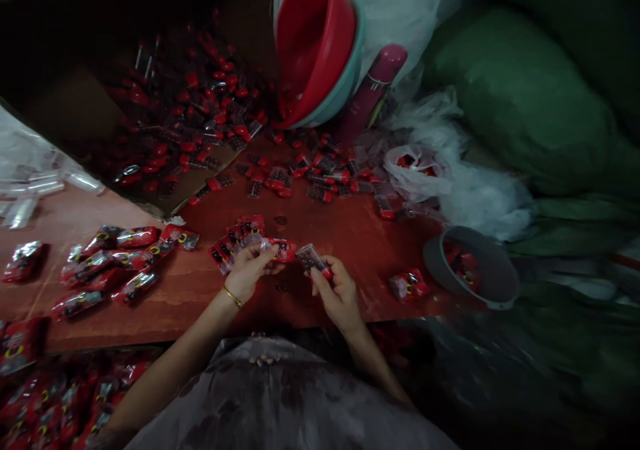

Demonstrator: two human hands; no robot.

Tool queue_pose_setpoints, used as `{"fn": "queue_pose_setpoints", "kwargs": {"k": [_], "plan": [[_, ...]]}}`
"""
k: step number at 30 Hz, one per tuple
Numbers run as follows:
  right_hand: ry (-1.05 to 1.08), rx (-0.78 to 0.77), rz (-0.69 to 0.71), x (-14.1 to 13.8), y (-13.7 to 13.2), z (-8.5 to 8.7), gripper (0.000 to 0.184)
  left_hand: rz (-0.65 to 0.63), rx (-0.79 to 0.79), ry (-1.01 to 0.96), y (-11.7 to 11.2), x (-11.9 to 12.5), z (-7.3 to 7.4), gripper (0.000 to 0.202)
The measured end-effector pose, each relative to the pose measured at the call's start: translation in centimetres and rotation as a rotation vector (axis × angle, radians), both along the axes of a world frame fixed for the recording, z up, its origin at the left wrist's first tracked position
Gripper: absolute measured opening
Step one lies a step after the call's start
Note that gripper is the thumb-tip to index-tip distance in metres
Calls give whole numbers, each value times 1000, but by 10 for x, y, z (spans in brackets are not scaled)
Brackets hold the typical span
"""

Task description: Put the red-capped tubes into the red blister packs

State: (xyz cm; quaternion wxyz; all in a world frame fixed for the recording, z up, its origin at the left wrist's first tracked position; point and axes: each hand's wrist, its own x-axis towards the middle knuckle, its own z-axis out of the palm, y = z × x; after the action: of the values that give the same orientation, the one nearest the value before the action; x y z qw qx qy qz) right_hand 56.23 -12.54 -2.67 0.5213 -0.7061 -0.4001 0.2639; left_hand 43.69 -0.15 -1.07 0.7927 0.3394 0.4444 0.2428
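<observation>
Between the fingers of my left hand (249, 270) is a small red printed plastic packet (284, 251). My right hand (340, 295) grips a small clear case with a red end and dark dotted contents (311, 258), its tip close to the packet's edge. Whether the two touch I cannot tell. Just behind my left hand lies a fanned stack of red printed packets (245, 229) on the reddish-brown tabletop (200, 317). Loose clear-and-red cases (323, 177) are scattered beyond both hands.
A tipped cardboard box (75, 110) spills more cases at the back left. Filled packets (135, 253) lie left. Red (320, 50) and teal basins (345, 80), a pink bottle (370, 90) and a plastic bag (480, 183) stand behind. A grey bucket (500, 273) sits right.
</observation>
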Motion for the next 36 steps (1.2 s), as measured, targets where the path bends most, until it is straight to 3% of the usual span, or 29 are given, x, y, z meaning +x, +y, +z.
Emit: {"fn": "queue_pose_setpoints", "kwargs": {"k": [11,19,25,30,36], "plan": [[-245,10,28,-1,1,-5,18,16,34,32,1,3,0,45],[-134,-48,90,0,6,-11,22,52,87,56,-1,5,-4,41],[-170,8,82,0,9,-10,23,-11,281,78,2,3,-4,25],[-94,-19,76,-4,13,-12,24,86,46,-55,-4,4,1,45],[22,-17,93,-13,21,-9,28,136,-5,-140,-14,11,-7,36]]}}
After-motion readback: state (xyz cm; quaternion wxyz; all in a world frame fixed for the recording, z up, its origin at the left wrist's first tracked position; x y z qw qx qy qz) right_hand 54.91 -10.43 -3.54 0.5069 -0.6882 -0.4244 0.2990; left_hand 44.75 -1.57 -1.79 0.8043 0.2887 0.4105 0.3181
